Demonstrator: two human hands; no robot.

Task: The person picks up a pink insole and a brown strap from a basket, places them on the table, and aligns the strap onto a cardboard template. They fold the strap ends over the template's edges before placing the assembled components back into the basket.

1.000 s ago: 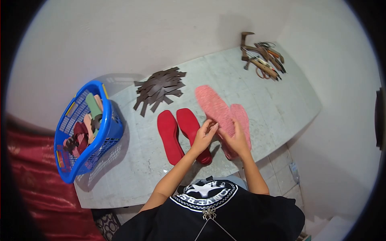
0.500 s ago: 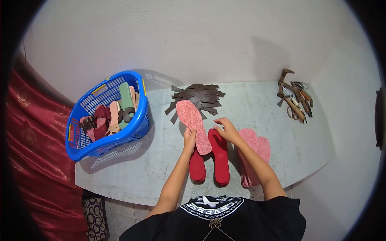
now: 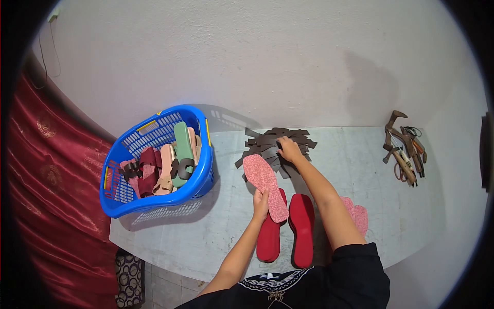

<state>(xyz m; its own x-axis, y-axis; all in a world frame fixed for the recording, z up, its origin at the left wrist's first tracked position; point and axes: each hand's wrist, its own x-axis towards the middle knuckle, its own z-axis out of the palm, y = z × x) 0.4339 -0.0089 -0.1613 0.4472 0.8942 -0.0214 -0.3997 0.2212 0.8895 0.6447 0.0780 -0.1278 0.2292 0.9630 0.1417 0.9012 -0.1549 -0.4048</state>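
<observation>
A pink speckled insole (image 3: 265, 183) is pinched in my left hand (image 3: 261, 205), toe end pointing up and away. It hangs over a pair of red soles; the left red sole (image 3: 268, 242) is partly covered by it, the right red sole (image 3: 302, 226) lies in full view. My right hand (image 3: 289, 149) reaches into a pile of dark brown strips (image 3: 267, 140), thumb and fingers closed on a dark strip at the near side. More pink insoles (image 3: 361, 219) lie stacked to the right, mostly hidden behind my right arm.
On the left stands a blue plastic basket (image 3: 207, 170) holding several sandals. Hand tools and an iron shoe last (image 3: 393, 123) lie at the table's far right. A wall rises behind the pale table (image 3: 411, 221), and a red curtain (image 3: 56, 206) hangs at the left.
My right hand has moved away from the red soles to the dark strips and closed there. My left hand still holds the pink insole. The view has shifted.
</observation>
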